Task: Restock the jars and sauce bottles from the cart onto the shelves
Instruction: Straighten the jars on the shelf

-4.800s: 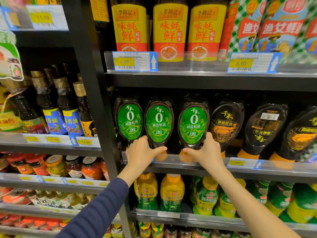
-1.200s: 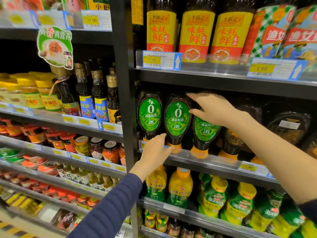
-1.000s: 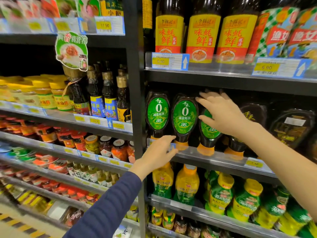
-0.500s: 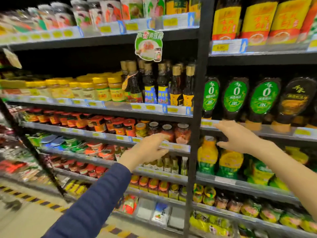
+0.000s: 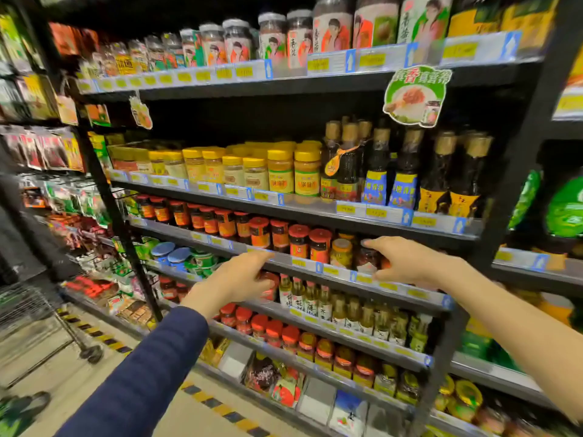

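My left hand (image 5: 235,280) hovers in front of the shelf edge below the red-lidded jars (image 5: 277,234), fingers apart and holding nothing. My right hand (image 5: 407,261) is further right at the same height, in front of a dark jar (image 5: 366,255), also empty with fingers spread. The green-labelled sauce bottles (image 5: 564,206) stand at the far right edge on the neighbouring shelf bay. A wire cart (image 5: 28,307) shows at the lower left on the floor; its contents are not visible.
Yellow-lidded jars (image 5: 280,171) and dark oil bottles (image 5: 407,175) fill the shelf above my hands. Small bottles (image 5: 347,307) line the shelf below. A black upright post (image 5: 511,197) splits the bays. A green promo tag (image 5: 416,93) hangs from the upper shelf.
My view has swung left, away from the green sauce bottles. Both hands came off those bottles and dropped to the jar shelf level, empty.
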A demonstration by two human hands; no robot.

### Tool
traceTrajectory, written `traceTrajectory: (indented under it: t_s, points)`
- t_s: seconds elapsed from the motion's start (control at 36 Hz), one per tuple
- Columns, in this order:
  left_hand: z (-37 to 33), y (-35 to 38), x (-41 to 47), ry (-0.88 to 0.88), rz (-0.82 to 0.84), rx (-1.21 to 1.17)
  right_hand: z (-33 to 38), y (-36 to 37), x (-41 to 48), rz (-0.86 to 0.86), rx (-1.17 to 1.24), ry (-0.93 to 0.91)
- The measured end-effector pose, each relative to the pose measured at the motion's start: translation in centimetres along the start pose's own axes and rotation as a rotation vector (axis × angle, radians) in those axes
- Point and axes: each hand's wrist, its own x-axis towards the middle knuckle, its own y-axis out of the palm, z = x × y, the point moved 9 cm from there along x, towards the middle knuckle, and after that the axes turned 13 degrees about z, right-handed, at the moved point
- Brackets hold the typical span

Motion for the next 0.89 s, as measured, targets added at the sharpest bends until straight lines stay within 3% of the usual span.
traceTrajectory:
  t_s: [0.33,0.58,0.75,0.89]
  points:
    - [8.5,-6.4,6.4,-0.009,-0.049,0.039,5.5,-5.7,11.9,-0.033,0.002,-0.113]
    - [11.5,-13.1,11.6,0.076,-0.175,0.057,8.2,-14.2,16.3,-0.233,-0.038,-0.162]
    - [10.9,-17.8,16.3,0.27,-0.297,0.074,7.2,-18.9,18.7,-0.365,-0.086,-0.06]
    - [10.0,-20.5,19.4,0.445,-0.345,0.101,4.6,-20.5,20.1,-0.366,-0.105,0.13]
